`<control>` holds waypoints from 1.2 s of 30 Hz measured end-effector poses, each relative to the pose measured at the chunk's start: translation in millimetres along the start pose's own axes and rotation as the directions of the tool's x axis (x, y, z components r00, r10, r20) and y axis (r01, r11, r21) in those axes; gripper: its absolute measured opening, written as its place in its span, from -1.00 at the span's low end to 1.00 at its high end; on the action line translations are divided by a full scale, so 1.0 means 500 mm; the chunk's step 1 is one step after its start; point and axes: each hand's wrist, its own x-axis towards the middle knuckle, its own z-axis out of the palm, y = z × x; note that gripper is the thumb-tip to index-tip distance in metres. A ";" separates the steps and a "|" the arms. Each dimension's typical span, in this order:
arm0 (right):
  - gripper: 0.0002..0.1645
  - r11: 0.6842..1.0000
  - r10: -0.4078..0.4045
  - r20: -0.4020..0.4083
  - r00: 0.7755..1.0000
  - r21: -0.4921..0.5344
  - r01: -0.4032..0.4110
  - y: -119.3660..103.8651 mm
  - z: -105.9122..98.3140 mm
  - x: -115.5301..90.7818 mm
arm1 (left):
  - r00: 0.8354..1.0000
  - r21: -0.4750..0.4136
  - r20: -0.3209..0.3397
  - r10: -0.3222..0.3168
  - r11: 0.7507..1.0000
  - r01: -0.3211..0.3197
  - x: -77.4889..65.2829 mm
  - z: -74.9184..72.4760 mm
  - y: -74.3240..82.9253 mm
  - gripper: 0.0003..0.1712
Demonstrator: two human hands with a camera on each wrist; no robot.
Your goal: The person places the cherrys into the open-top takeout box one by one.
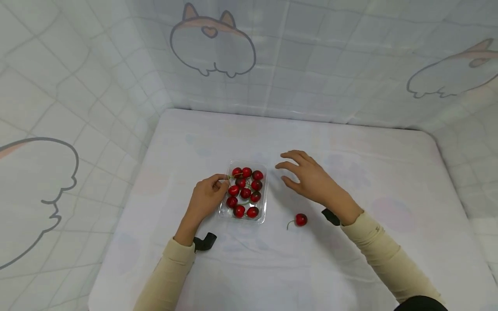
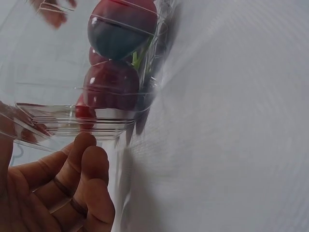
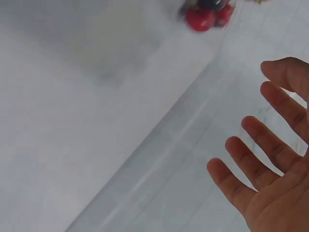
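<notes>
- Overall, the bench fills most of the head view, covered in a pale cloth, with a checked sheet printed with cartoon animals hung behind and at both sides.
- Next in size, the right hand hovers above the bench just right of the tray, palm down; its fingers are spread and nearly straight, and they hold nothing.
- Then the left hand rests against the left edge of the tray; its fingers are curled by the clear wall, and it seems to pinch the rim or a stem there, though the view is too tight to be sure.
- Smaller, the clear plastic tray sits near the middle of the bench, between the two hands, holding a heap of red cherries.
- Smallest, a lone cherry with its stem lies on the cloth, near the tray's right side and below the right wrist.
</notes>
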 end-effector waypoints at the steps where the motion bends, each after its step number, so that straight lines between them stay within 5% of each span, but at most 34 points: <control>1: -0.60 1.000 0.016 -0.004 1.000 -0.003 -0.016 0.007 -0.006 -0.017 | 1.000 0.000 0.003 0.000 1.000 0.000 0.000 0.001 -0.001 -0.67; 7: -0.59 0.997 0.075 0.015 0.997 0.019 -0.076 0.029 -0.014 -0.112 | 1.000 -0.003 0.014 0.002 1.000 -0.002 0.002 0.000 -0.001 -0.67; 13: -0.56 0.994 0.079 0.040 0.996 0.067 -0.082 0.024 0.009 -0.163 | 1.000 0.004 0.014 -0.003 1.000 0.003 0.000 -0.006 -0.001 -0.65; 36: -0.52 0.980 0.068 0.071 0.995 0.182 -0.080 -0.027 0.077 -0.218 | 1.000 0.013 0.006 -0.017 1.000 0.017 0.002 -0.022 -0.022 -0.65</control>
